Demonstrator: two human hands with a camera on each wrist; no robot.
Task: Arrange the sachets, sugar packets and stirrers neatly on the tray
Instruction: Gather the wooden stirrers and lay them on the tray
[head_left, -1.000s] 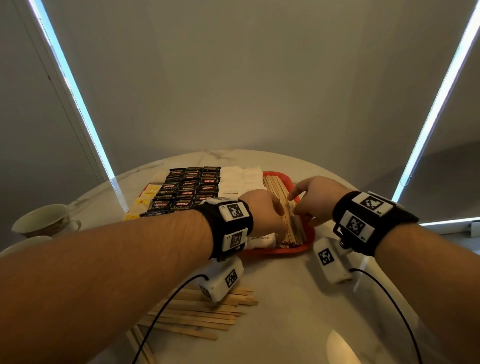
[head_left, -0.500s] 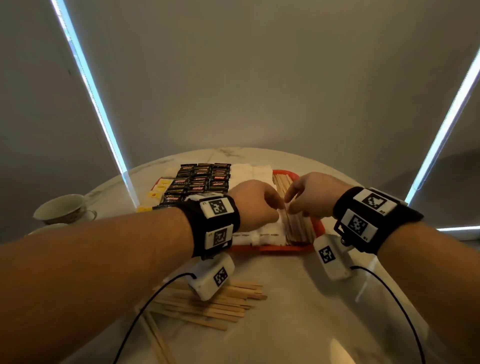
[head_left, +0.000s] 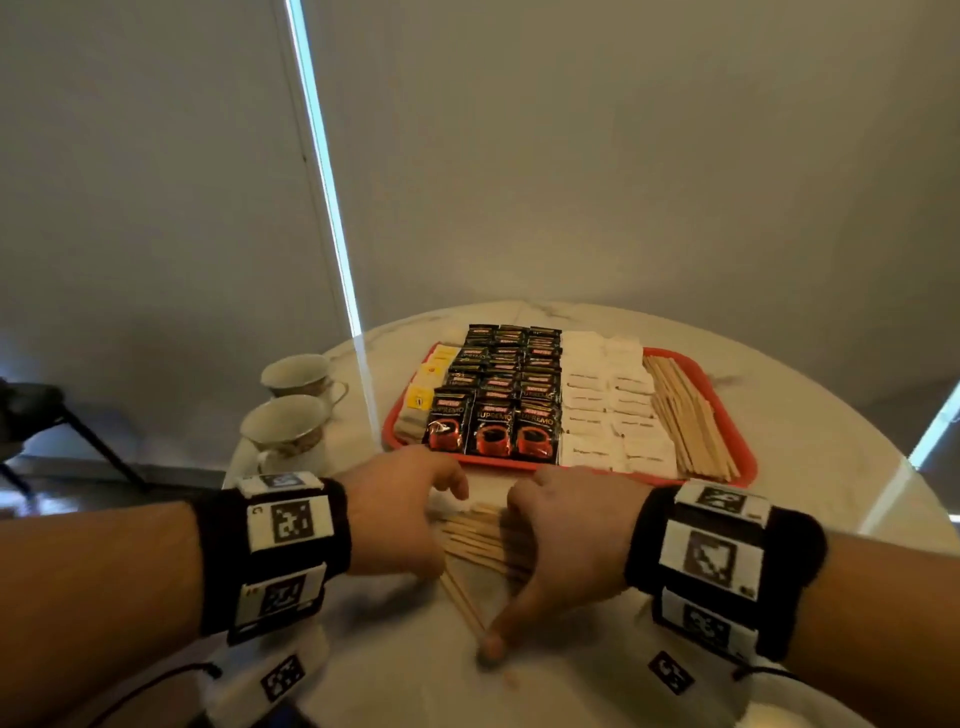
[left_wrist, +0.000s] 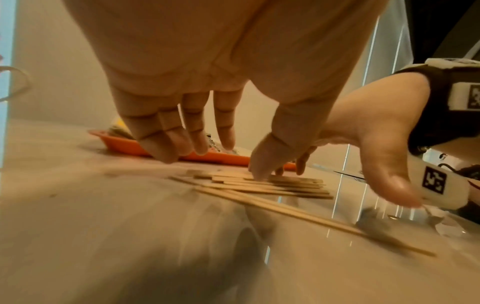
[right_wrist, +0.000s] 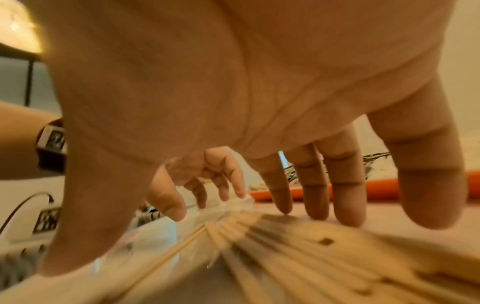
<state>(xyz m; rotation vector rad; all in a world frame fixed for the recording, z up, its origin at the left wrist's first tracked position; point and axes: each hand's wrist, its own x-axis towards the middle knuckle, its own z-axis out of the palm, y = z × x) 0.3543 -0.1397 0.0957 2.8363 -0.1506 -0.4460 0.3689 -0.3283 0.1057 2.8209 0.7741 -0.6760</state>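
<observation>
Reached with both hands for the loose stirrers (head_left: 480, 540) on the table (head_left: 810, 525), just short of the tray (head_left: 744, 470). Left hand (head_left: 397, 512) spread, fingertips (left_wrist: 166, 154) down at 1 end; right hand (head_left: 563, 538) splayed, thumb out, apparently to sweep stragglers together. Gripped nothing yet.

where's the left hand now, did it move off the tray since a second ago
Yes. The left hand has come back off the red tray toward the person and now hovers over the loose stirrers on the table.
</observation>
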